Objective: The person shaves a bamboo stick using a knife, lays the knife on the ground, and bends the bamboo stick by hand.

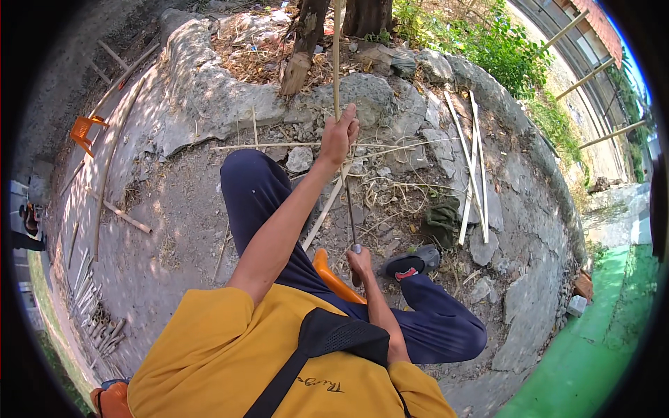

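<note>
My left hand (339,134) is raised ahead of me, fingers wrapped round a long thin bamboo strip (336,59) that points away from me. Closer to my body, my right hand (360,263) grips the handle of a knife, whose long narrow dark blade (350,209) points away toward the strip. The blade's tip lies near a crossing of pale strips below my left hand; whether it touches them I cannot tell. One pale strip (322,217) slants down toward my left knee. Another thin strip (279,145) lies crosswise by my left wrist.
Several pale strips (477,167) lie on the right, near a dark green cloth (440,221) and curly shavings (401,198). An orange plastic piece (333,275) shows between my legs. Far left are an orange chair (86,132), poles (115,167) and heaped sticks (97,313). A rocky ledge (202,83) rises ahead.
</note>
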Demonstrator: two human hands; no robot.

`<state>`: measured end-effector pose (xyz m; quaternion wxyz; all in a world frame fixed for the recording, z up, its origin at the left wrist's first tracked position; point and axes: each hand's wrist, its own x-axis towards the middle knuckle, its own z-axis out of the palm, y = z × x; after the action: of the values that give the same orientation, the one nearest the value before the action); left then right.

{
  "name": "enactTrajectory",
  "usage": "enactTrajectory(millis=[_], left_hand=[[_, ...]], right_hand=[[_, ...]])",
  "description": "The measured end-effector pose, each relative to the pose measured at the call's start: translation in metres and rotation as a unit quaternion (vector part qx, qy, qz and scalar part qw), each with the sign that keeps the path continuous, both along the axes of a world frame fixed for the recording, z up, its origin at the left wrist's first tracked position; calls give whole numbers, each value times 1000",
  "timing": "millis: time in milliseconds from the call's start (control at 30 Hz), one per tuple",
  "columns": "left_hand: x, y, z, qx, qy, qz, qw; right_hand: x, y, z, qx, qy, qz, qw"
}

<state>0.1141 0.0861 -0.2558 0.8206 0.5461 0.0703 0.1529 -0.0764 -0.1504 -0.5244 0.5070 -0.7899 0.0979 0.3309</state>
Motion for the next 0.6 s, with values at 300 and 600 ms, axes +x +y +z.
enactTrajectory(millis=[300,600], left_hand=[[-1,-4,1,-11,-9,-14,1000],[-11,-3,17,-21,5,7,1000]], right_hand=[[3,-11,-5,-33,-10,7,999],[10,-13,10,-92,1,34,995]])
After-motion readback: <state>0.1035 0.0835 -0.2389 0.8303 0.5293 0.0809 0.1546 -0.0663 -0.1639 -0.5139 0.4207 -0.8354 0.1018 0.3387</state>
